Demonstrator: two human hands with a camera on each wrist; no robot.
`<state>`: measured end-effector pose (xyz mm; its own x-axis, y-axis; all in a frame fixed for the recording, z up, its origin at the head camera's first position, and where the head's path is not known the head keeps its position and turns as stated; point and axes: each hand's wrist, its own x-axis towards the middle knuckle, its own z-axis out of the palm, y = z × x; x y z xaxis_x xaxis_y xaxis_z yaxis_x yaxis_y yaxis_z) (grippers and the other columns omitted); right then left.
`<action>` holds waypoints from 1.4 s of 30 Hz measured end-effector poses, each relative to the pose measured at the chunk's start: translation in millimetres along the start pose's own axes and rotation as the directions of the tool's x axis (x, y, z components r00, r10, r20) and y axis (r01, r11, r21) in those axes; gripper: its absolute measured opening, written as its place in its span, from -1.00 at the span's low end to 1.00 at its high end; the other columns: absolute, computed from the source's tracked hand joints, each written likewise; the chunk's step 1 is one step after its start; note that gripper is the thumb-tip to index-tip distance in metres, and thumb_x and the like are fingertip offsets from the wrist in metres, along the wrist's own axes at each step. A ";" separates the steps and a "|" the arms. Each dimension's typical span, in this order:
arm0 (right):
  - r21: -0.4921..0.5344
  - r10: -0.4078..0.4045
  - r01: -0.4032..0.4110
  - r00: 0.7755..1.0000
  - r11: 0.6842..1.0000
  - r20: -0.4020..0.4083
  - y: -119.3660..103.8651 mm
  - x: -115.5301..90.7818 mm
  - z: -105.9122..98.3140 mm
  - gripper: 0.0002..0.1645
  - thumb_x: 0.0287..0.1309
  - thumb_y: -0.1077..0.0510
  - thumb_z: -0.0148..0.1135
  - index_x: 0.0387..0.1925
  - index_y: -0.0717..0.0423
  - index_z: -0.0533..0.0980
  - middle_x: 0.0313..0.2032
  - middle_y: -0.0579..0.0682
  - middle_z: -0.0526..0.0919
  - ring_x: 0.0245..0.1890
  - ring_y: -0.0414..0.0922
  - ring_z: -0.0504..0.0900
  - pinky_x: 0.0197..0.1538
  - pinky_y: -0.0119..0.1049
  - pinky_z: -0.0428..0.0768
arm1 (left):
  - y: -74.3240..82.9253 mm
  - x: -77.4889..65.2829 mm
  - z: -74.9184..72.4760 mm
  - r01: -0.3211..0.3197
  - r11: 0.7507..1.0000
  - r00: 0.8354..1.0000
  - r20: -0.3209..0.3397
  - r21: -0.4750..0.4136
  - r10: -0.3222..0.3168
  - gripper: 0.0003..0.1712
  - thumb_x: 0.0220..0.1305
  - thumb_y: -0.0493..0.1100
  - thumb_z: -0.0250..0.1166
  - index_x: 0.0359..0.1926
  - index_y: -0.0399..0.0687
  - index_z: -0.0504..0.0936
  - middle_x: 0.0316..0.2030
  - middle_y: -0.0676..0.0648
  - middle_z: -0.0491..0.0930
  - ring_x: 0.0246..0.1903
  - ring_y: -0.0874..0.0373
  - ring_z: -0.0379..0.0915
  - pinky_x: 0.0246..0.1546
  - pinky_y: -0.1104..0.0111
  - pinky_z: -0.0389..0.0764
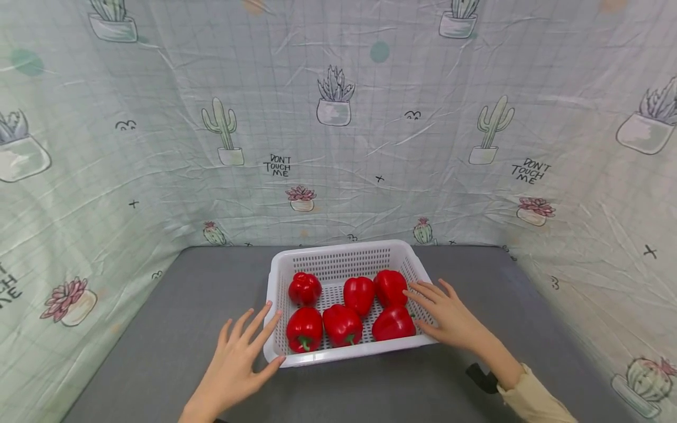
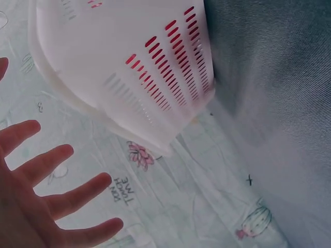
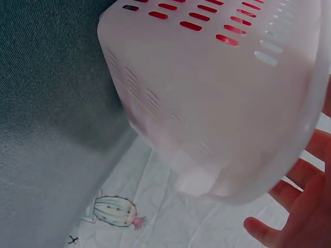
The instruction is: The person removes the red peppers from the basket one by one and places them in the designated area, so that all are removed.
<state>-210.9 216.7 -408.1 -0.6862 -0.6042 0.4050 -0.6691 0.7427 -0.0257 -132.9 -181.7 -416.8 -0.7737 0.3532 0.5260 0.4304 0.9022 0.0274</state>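
A white perforated plastic basket sits on the grey table and holds several red bell peppers, some with green stems showing. My left hand is at the basket's left side, fingers spread and straight, thumb at the front left corner. In the left wrist view its fingers stand apart from the basket wall. Over the right rim my right hand reaches with spread fingers, its fingertips overlapping a pepper in the head view. Seen from the right wrist, the fingers lie beyond the rim.
A pale cloth printed with potted cacti hangs around the back and sides of the table. Near the right wrist there is a black strap, with a beige sleeve behind it.
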 end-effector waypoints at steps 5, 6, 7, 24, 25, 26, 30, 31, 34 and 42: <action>-0.017 -0.019 0.020 0.997 1.000 0.069 2.0 5.4 1.2 -0.20 -0.24 -0.04 0.39 0.14 0.01 0.37 0.17 0.05 0.41 0.16 0.01 0.35 0.18 0.19 0.08 | 0.0 1.4 7.3 0.001 1.000 0.999 0.044 0.011 -0.002 -0.10 -0.16 0.21 0.33 0.26 0.16 0.24 0.24 -0.07 0.28 0.08 -0.17 0.27 -0.07 -0.20 0.22; -0.016 -0.020 0.021 0.997 1.000 0.077 2.2 6.5 1.3 -0.19 -0.24 -0.06 0.38 0.15 0.00 0.37 0.17 0.05 0.41 0.16 0.01 0.34 0.18 0.19 0.09 | 0.3 1.5 8.9 0.005 1.000 0.998 0.055 0.012 -0.005 -0.10 -0.15 0.22 0.32 0.27 0.17 0.24 0.24 -0.06 0.27 0.09 -0.17 0.26 -0.06 -0.19 0.22; -0.013 -0.022 0.023 0.996 1.000 0.086 2.5 7.5 1.3 -0.19 -0.24 -0.06 0.39 0.15 0.00 0.36 0.17 0.04 0.40 0.17 0.02 0.34 0.17 0.20 0.09 | 0.6 1.5 10.5 0.009 1.000 0.998 0.065 0.011 -0.009 -0.11 -0.14 0.23 0.31 0.27 0.17 0.24 0.25 -0.06 0.26 0.09 -0.18 0.26 -0.05 -0.19 0.21; -0.001 -0.021 0.023 0.953 1.000 0.301 -0.7 27.4 4.4 -0.08 -0.37 -0.17 0.43 0.15 -0.06 0.35 0.21 0.03 0.34 0.22 0.07 0.20 0.15 0.29 0.09 | -2.2 -0.3 29.6 0.131 0.991 0.969 0.206 0.028 -0.134 -0.15 -0.07 0.44 0.10 0.26 0.25 0.25 0.31 -0.06 0.15 0.15 -0.26 0.14 0.00 -0.28 0.12; -0.001 -0.017 0.018 0.949 1.000 0.315 -1.1 28.3 5.0 -0.08 -0.39 -0.17 0.44 0.15 -0.06 0.36 0.20 0.03 0.35 0.23 0.07 0.20 0.15 0.30 0.09 | -2.5 0.5 30.1 0.136 0.990 0.968 0.207 0.027 -0.139 -0.14 -0.07 0.44 0.10 0.25 0.21 0.26 0.31 -0.06 0.16 0.15 -0.26 0.14 -0.01 -0.27 0.14; -0.002 -0.010 0.012 0.944 1.000 0.330 -1.4 29.2 5.5 -0.07 -0.40 -0.16 0.45 0.14 -0.06 0.36 0.20 0.02 0.35 0.23 0.07 0.20 0.15 0.30 0.09 | -2.8 1.3 30.6 0.144 0.989 0.967 0.209 0.027 -0.146 -0.12 -0.06 0.44 0.09 0.26 0.17 0.26 0.31 -0.05 0.16 0.15 -0.25 0.15 -0.01 -0.26 0.15; -0.001 0.009 -0.009 0.923 1.000 0.385 -2.1 32.7 8.4 -0.06 -0.44 -0.10 0.48 0.14 -0.05 0.37 0.17 0.03 0.39 0.23 0.09 0.21 0.16 0.29 0.09 | -2.8 6.5 32.9 0.167 0.986 0.961 0.220 0.027 -0.169 -0.03 -0.07 0.45 0.09 0.27 -0.01 0.24 0.30 -0.07 0.17 0.14 -0.25 0.15 -0.01 -0.24 0.17; 0.001 0.010 -0.011 0.918 1.000 0.397 -2.2 33.4 9.3 -0.06 -0.44 -0.09 0.48 0.13 -0.04 0.37 0.16 0.04 0.40 0.23 0.10 0.21 0.16 0.29 0.10 | -2.3 7.8 33.2 0.172 0.985 0.959 0.224 0.027 -0.174 -0.01 -0.09 0.45 0.09 0.27 -0.05 0.24 0.30 -0.08 0.17 0.14 -0.25 0.15 0.00 -0.23 0.18; -0.004 0.008 -0.006 0.905 1.000 0.426 -1.5 35.2 12.5 -0.08 -0.44 -0.06 0.48 0.13 -0.04 0.37 0.14 0.03 0.43 0.22 0.10 0.21 0.16 0.27 0.11 | -0.9 10.7 34.9 0.186 0.982 0.956 0.226 0.027 -0.187 0.02 -0.11 0.44 0.12 0.25 -0.13 0.25 0.31 -0.13 0.15 0.15 -0.25 0.14 0.01 -0.23 0.17; 0.004 -0.008 0.007 0.903 1.000 0.429 0.4 34.8 21.2 -0.11 -0.44 -0.01 0.49 0.10 -0.04 0.39 0.10 0.02 0.46 0.20 0.09 0.23 0.16 0.23 0.14 | 1.3 11.6 39.8 0.215 0.977 0.956 0.203 0.012 -0.213 0.02 -0.13 0.41 0.17 0.22 -0.20 0.27 0.30 -0.21 0.12 0.17 -0.26 0.11 0.02 -0.21 0.16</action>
<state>-241.1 189.9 -413.4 -0.7368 -0.6755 -0.0265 -0.6750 0.7373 -0.0266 -159.9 -166.7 -444.5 -0.9255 0.1955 0.3243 0.2481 0.9601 0.1294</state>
